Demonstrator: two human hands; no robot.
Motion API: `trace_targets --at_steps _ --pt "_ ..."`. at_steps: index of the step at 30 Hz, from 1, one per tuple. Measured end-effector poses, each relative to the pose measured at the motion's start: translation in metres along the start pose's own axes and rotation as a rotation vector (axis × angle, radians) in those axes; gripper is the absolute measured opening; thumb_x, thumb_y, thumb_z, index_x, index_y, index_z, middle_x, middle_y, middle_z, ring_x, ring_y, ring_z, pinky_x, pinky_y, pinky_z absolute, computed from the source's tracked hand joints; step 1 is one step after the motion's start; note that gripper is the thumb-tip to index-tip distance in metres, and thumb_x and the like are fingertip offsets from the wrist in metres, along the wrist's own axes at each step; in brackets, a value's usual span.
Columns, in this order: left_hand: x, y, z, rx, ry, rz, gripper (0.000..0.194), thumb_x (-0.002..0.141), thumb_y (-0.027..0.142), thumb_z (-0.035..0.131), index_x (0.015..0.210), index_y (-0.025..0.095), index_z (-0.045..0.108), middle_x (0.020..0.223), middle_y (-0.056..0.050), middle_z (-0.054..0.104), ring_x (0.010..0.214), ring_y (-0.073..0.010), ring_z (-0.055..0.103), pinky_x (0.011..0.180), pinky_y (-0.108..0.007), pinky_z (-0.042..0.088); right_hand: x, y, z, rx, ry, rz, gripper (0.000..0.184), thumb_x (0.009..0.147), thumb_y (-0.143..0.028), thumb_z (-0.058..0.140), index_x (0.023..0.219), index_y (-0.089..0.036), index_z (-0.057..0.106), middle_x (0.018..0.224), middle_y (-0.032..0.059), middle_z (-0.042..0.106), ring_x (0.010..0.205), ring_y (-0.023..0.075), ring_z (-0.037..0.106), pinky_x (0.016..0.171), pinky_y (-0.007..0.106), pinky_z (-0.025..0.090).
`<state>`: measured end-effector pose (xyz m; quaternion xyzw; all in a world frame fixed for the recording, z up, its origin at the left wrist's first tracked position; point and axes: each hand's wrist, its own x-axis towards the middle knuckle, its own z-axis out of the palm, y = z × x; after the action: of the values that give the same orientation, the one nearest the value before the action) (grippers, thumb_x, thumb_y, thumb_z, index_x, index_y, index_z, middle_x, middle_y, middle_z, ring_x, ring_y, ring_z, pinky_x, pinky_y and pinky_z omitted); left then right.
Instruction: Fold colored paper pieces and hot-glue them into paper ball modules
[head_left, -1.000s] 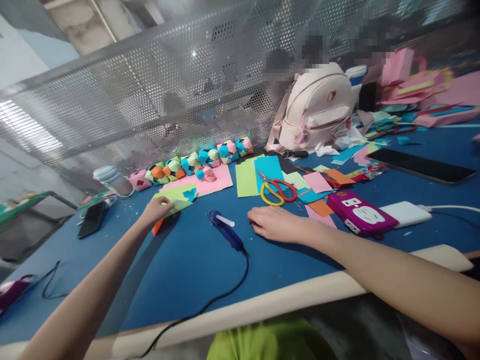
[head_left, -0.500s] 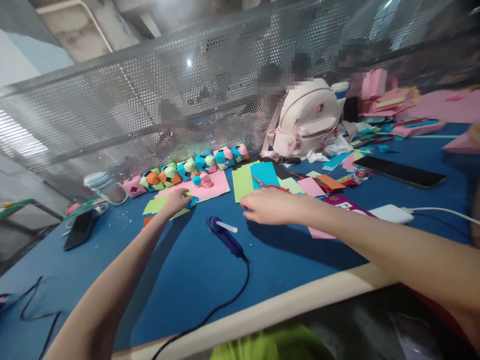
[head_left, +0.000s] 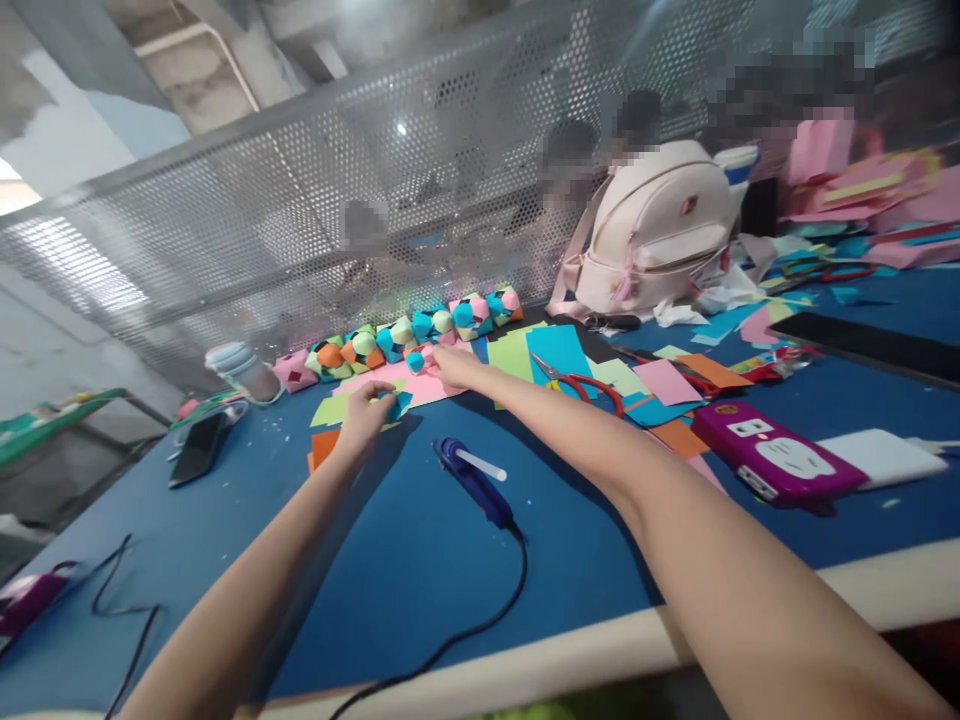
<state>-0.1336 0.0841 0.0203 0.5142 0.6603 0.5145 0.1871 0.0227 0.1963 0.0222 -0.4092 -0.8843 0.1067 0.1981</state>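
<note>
On the desk, beyond the glue gun and to its left, the left hand pinches a blue piece between its fingers. Farther beyond the gun, the right hand is at the small ball; whether its fingers grip it, I cannot tell.

Glue gun on table, paper balls behind it, backpack right of them

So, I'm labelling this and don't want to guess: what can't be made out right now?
In the head view:
Small paper ball: its right side is hidden by the right hand; grip unclear.
Blue paper: partly covered by the left hand.
Scissors: yellow loop mostly hidden behind the right forearm.
Black phone: right end cut off by the picture's edge.
</note>
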Motion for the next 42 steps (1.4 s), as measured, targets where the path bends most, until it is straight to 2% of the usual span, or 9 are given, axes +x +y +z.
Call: trace_targets --at_steps 5,11,15,18,21,26,30,38,42 --pt "-0.015 -0.002 0.007 -0.262 -0.096 -0.132 0.027 0.06 0.028 0.066 0.082 0.016 0.057 0.065 -0.001 0.063 0.058 -0.0169 0.063 0.062 -0.036 0.054 0.011 0.009 0.014 0.117 -0.029 0.025 0.033 0.091 -0.033 0.055 0.119 -0.017 0.055 0.119 0.0084 0.057 0.101 0.0204 0.059 0.084 0.041 0.052" --pt "-0.016 -0.005 0.013 -0.475 -0.112 -0.195 0.028 0.06 0.015 0.064 0.087 0.015 0.06 0.072 -0.001 0.062 0.067 -0.0141 0.063 0.079 -0.042 0.055 -0.003 0.015 0.003 0.308 0.016 0.049 0.025 0.091 -0.029 0.055 0.105 -0.01 0.061 0.106 0.0095 0.063 0.094 0.0199 0.062 0.08 0.036 0.052" --pt "-0.016 -0.005 0.012 -0.537 -0.104 -0.198 0.036 0.059 0.011 0.061 0.094 0.015 0.061 0.076 -0.002 0.063 0.071 -0.0146 0.063 0.082 -0.041 0.053 -0.029 0.017 -0.013 0.487 0.063 0.054 0.014 0.088 -0.017 0.053 0.08 -0.009 0.061 0.079 0.0077 0.067 0.074 0.0136 0.065 0.065 0.023 0.051" --pt "-0.018 -0.001 0.01 -0.57 -0.096 -0.195 0.037 0.059 0.01 0.06 0.096 0.016 0.06 0.076 -0.002 0.064 0.073 -0.0149 0.064 0.083 -0.04 0.052 -0.053 0.019 -0.025 0.612 0.092 0.049 0.005 0.081 -0.008 0.057 0.085 -0.01 0.059 0.081 0.0064 0.067 0.07 0.0111 0.065 0.061 0.019 0.05" --pt "-0.022 0.009 0.008 -0.596 -0.094 -0.197 0.034 0.059 0.009 0.059 0.093 0.016 0.059 0.071 0.0 0.063 0.073 -0.0155 0.065 0.083 -0.041 0.052 -0.077 0.019 -0.039 0.705 0.126 0.052 0.024 0.076 -0.001 0.057 0.097 -0.012 0.057 0.087 0.0057 0.067 0.071 0.0097 0.065 0.062 0.019 0.051" --pt "-0.031 0.028 -0.001 -0.615 -0.116 -0.213 0.021 0.056 0.007 0.06 0.076 0.015 0.058 0.072 -0.001 0.066 0.074 -0.0153 0.065 0.082 -0.036 0.052 -0.121 0.013 -0.065 0.871 0.13 0.125 0.002 0.082 -0.012 0.058 0.083 -0.013 0.059 0.068 0.0018 0.064 0.056 0.0081 0.06 0.053 0.019 0.048" --pt "-0.044 0.045 -0.015 -0.575 -0.139 -0.182 0.019 0.058 0.009 0.063 0.075 0.016 0.058 0.077 -0.003 0.069 0.078 -0.017 0.065 0.08 -0.035 0.053 -0.156 0.008 -0.08 1.01 0.108 0.212 0.007 0.078 -0.019 0.065 0.078 -0.014 0.061 0.066 0.0016 0.065 0.052 0.0078 0.057 0.048 0.019 0.043" --pt "-0.108 0.09 -0.047 -0.483 0.016 -0.034 0.017 0.061 0.011 0.065 0.071 0.025 0.065 0.081 0.0 0.07 0.089 -0.0206 0.067 0.094 -0.039 0.052 -0.21 0.01 -0.093 1.149 0.111 0.346 0.013 0.07 -0.023 0.068 0.072 -0.016 0.057 0.067 0.0007 0.065 0.052 0.007 0.054 0.047 0.02 0.037" --pt "-0.172 0.094 -0.035 -0.53 0.028 -0.005 0.008 0.069 0.02 0.068 0.07 0.028 0.066 0.086 -0.002 0.07 0.08 -0.0224 0.07 0.067 -0.034 0.06 -0.236 0.008 -0.094 1.32 0.05 0.38 0.026 0.069 -0.029 0.07 0.087 -0.016 0.058 0.068 0.0023 0.067 0.049 0.0079 0.052 0.046 0.021 0.036"
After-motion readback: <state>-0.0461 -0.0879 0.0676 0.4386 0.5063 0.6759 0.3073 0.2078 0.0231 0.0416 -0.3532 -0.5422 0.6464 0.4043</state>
